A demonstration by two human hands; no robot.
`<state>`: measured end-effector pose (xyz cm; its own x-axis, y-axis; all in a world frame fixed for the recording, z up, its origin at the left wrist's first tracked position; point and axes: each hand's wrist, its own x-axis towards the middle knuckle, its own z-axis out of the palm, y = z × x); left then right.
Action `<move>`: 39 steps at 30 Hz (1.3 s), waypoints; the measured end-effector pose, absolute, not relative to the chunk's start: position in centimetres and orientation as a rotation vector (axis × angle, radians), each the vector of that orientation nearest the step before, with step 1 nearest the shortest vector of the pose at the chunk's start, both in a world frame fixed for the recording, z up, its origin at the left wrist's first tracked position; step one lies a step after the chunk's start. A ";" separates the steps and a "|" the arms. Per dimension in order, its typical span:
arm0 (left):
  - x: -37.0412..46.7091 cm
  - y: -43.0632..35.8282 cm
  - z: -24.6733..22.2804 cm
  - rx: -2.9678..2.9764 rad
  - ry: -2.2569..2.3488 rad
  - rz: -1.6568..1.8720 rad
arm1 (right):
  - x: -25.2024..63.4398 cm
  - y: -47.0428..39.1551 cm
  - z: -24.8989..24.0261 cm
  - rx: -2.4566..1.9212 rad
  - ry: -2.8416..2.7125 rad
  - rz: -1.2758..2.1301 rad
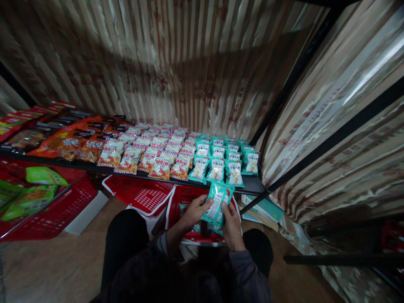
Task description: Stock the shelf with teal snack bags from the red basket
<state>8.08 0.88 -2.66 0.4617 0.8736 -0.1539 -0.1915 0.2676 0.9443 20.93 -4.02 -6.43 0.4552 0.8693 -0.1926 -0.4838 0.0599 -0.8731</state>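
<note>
Between both hands I hold a teal and white snack bag (pixel 217 204), its printed side facing up. My left hand (pixel 196 211) grips its left edge, and my right hand (pixel 232 223) grips the right edge with the thumb on top. Under the bag stands a red plastic basket (pixel 176 195) with more teal bags (pixel 214 229) inside, partly hidden by my hands. Just beyond, rows of matching teal snack bags (pixel 217 169) lie at the right end of a black shelf (pixel 252 184).
Left along the shelf are white and orange snack bags (pixel 162 164), then orange-black bags (pixel 74 145) and red packs (pixel 22 122). Red baskets (pixel 142 195) stand below, one with green bags (pixel 34 200). A black metal post (pixel 296 162) slants at right; striped curtains (pixel 176 63) hang behind.
</note>
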 end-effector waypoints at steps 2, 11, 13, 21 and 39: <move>8.2 0.9 -3.0 1.053 0.800 0.835 | 20.9 -4.0 -6.4 -1.085 -0.437 1.085; 8.4 0.9 -3.6 1.082 0.806 0.864 | 20.9 -3.7 -6.1 -1.082 -0.431 1.087; 8.4 0.8 -3.5 1.072 0.790 0.870 | 20.9 -3.7 -6.0 -1.079 -0.430 1.074; 8.5 0.3 -3.5 1.069 0.734 0.889 | 21.4 -3.6 -5.8 -1.141 -0.471 1.007; 8.2 0.7 -4.6 1.279 0.864 0.879 | 22.6 -2.7 -3.5 -1.074 -0.433 1.045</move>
